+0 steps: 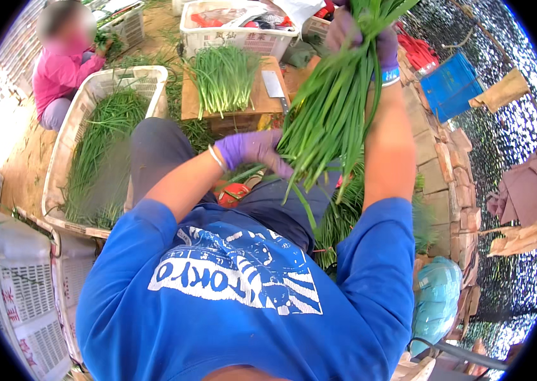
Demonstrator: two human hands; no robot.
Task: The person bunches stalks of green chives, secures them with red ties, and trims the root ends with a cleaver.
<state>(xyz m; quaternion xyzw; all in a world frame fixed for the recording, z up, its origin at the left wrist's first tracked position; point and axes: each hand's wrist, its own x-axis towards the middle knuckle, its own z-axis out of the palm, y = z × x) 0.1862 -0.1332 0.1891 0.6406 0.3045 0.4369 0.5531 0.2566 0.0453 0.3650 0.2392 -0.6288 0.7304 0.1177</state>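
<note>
My right hand [385, 52], in a purple glove, is raised at the upper right and wrapped round a large bunch of garlic chives [329, 111]. The long green leaves fan downward from the grip, with the bunch tilted. My left hand [257, 149], gloved the same way, is beside the lower leaves with its fingers apart; some fingertips are partly hidden by the leaves. A few loose leaves hang below, over my lap. Trimmed chives [224, 76] lie on a wooden board [262, 95] ahead of me, next to a cleaver [273, 86].
To the left stands a white crate [52, 171] of loose greens. More chives [348, 209] lie by my right thigh. Beyond the board is a white basket [237, 39] of packages. Bricks [434, 165] line the right. A person in pink [59, 73] sits far left, holding greens.
</note>
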